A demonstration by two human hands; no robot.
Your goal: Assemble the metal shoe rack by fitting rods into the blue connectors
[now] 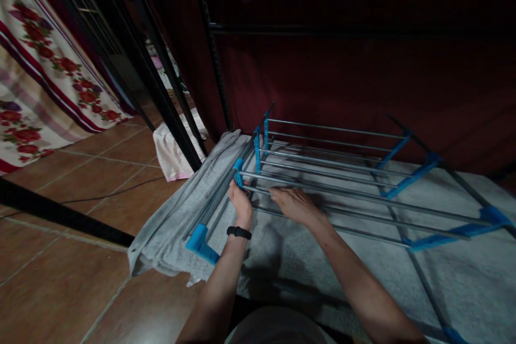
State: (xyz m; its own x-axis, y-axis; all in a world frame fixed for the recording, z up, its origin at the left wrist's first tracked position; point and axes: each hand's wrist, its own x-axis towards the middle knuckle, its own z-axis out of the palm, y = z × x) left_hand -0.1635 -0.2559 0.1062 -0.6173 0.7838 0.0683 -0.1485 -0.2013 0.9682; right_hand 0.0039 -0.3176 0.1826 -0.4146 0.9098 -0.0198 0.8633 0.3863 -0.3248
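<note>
A rack of thin grey metal rods (346, 188) with blue plastic brackets lies on a grey cloth. At its left side, my left hand (241, 205), with a black band on the wrist, is closed around a blue plastic bracket (238, 172). My right hand (296, 204) reaches in from the right, palm down, its fingers closed over a metal rod (258, 190) close to that bracket. Part of this rod is hidden under the hand. More blue brackets (415, 174) join the rods on the right. Near my left forearm lies a blue corner piece (202, 244) with grey tubes.
The grey cloth (169, 231) hangs over the left edge of the low surface. Black metal posts (149, 70) stand at the left, near a striped cloth (173, 148) and a flowered curtain (48, 59). A cable (113, 193) crosses the tiled floor (60, 279). Dark red fabric (342, 80) hangs behind.
</note>
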